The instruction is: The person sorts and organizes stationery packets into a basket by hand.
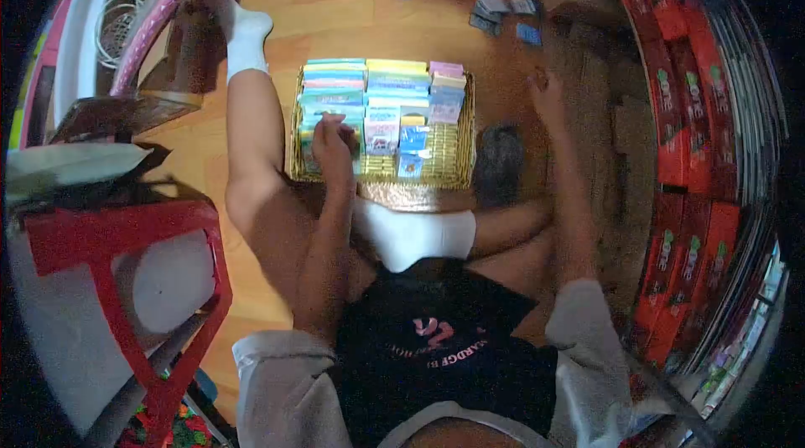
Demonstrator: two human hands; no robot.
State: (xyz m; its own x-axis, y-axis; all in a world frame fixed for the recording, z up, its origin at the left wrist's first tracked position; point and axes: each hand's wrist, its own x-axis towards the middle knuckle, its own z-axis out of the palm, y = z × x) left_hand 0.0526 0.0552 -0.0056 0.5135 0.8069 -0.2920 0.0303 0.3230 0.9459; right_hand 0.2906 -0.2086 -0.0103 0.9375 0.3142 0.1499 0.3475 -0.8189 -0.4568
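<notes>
A wicker basket (468,134) stands on the wooden floor between my legs. Rows of small flat packets (394,79) in blue, yellow, pink and white fill much of it. My left hand (333,146) is over the basket's front left part, at the packets there, its fingers loosely bent and the thumb apart. A few blue packets (411,165) lie nearer the front rim. To the right of the basket, in shadow, my right hand (547,98) hangs with its fingers apart and nothing visible in it. Beyond it, several loose small packets (501,8) lie on the floor.
Red boxes (671,129) and upright thin books or folders (750,104) line the right side. At left are a red frame (126,226), a cardboard box (172,58) and a white cable (117,25). A dark object (498,165) lies right of the basket.
</notes>
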